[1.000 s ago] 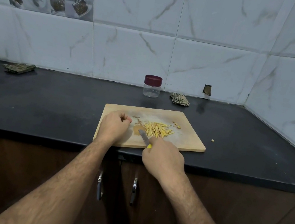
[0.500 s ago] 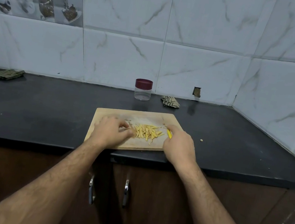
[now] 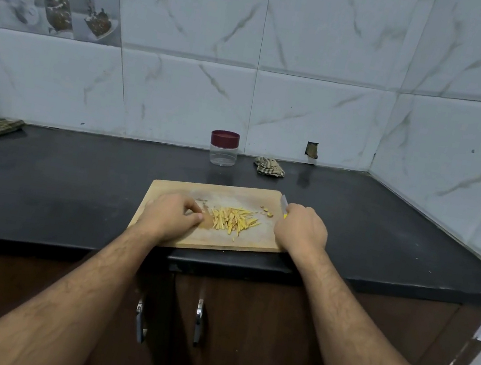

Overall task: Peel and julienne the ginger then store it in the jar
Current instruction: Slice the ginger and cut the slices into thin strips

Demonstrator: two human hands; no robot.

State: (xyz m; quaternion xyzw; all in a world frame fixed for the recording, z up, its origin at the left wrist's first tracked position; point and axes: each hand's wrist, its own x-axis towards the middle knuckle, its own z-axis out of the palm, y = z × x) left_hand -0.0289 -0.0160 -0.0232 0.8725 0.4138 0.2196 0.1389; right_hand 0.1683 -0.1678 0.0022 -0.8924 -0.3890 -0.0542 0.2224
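Left hand [image 3: 170, 218] sits curled on the cutting board [image 3: 166, 195], fingertips at the left edge of the ginger pile [image 3: 234, 220], holding nothing that I can see. Julienned ginger is heaped mid-board, a few offcuts [image 3: 266, 212] just right of it. Right hand [image 3: 301, 231] grips the knife [image 3: 284, 205] at the board's right edge, blade pointing away from me, handle mostly hidden in my fist. Jar [image 3: 223, 148] stands at the back of the surface by the wall, well apart from the board, maroon lid still on, so storing is not started. Risks, as I judge them: the board's near edge sits right at the surface's lip, so pushing on it while scooping could tip it; thin strips could scatter in transfer; if I reach for the jar with the knife in hand, the blade can catch something. Versus half a second ago: pile unchanged, left hand about the same spot, knife blade now visible past my right hand.
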